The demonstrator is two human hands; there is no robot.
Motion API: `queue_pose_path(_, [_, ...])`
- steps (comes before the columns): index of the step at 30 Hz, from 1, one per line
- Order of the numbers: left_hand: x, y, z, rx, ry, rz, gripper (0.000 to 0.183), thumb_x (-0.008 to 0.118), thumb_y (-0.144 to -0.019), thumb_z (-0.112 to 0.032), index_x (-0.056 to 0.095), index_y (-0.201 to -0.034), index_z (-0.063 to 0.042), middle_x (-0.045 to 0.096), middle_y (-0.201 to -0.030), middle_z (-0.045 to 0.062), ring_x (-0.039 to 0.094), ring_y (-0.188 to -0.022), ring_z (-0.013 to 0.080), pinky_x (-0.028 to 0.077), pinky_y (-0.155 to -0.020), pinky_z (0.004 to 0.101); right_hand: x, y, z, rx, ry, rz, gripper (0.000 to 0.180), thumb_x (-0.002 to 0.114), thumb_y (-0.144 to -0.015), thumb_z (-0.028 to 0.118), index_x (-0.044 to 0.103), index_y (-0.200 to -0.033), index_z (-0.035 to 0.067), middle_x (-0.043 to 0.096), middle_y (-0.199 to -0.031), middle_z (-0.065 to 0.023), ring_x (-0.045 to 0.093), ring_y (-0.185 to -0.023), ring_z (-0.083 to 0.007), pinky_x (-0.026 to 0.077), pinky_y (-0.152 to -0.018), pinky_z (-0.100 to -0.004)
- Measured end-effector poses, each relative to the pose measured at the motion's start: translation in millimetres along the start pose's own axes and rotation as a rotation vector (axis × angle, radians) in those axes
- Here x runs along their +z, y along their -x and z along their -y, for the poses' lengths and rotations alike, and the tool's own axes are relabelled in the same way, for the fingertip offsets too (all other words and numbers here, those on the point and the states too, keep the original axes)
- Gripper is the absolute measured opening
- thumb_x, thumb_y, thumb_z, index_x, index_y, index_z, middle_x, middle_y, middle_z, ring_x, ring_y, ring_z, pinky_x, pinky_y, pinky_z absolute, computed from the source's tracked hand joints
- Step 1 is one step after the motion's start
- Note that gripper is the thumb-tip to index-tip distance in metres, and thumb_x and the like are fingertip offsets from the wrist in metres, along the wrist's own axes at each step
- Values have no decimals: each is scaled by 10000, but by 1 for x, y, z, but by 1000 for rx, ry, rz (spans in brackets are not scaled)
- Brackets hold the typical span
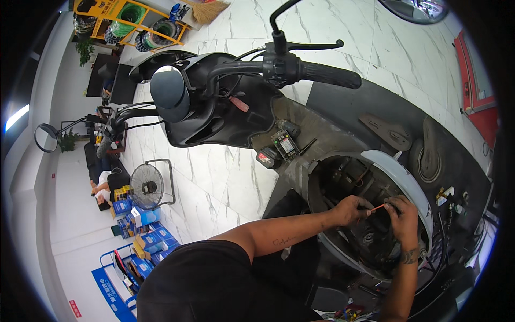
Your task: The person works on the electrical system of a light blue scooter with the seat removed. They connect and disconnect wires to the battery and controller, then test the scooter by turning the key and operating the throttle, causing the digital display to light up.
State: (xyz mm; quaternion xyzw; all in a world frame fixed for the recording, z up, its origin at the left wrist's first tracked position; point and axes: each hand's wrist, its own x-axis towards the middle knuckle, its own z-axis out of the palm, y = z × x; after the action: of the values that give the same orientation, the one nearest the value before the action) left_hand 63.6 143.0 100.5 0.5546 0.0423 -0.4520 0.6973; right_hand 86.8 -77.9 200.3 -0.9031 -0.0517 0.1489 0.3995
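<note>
Between my left hand (353, 210) and my right hand (403, 219) runs a short, thin orange-red piece (377, 208), possibly a wire. Fingers of both hands pinch its ends. They are above the open under-seat cavity (334, 177) of a scooter, where dark parts and some wires show. A pale grey body panel (406, 177) curves along the cavity's far side, close to my right hand. On the scooter's footboard (318, 124) lie a power tool with a battery pack (268, 157) and a small box-shaped electrical unit (287, 145) bearing a label.
The handlebar grip (332, 75) and brake lever (316, 45) jut out ahead. Loose dark covers (386, 131) and a small wheel (426, 165) lie on the dark mat. A floor fan (149, 185), blue boxes (151, 241) and a reclining person (102, 187) are to the left.
</note>
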Motion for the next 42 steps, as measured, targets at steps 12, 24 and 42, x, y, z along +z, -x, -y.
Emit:
queue_pose_path(12, [-295,95,-135,672,134,-1269,358,662,-1045,-342,665,-1068,15,667,-829,66,584,-693,158,477,-633,353,-5,13,16,155,173,15,170,699,-971,161,690,-1048,10,708,-983,-250,665,-953,-476,514,-846,-521])
queue_pose_path(24, [-318,56,-173,-15,-724,-1435,345,607,-961,-266,693,-1145,13,734,-1130,261,706,-1061,431,557,-951,472,20,30,19,424,178,63,228,727,-981,210,719,-1074,2,749,-995,-219,725,-938,-394,558,-837,-459])
queue_pose_path(42, [-401,33,-159,-187,-1033,-1390,424,530,-1051,-320,623,-1356,-41,693,-1305,189,667,-1186,393,509,-1046,486,14,40,21,365,190,139,236,712,-972,237,736,-1096,38,753,-1014,-198,721,-986,-394,547,-861,-482])
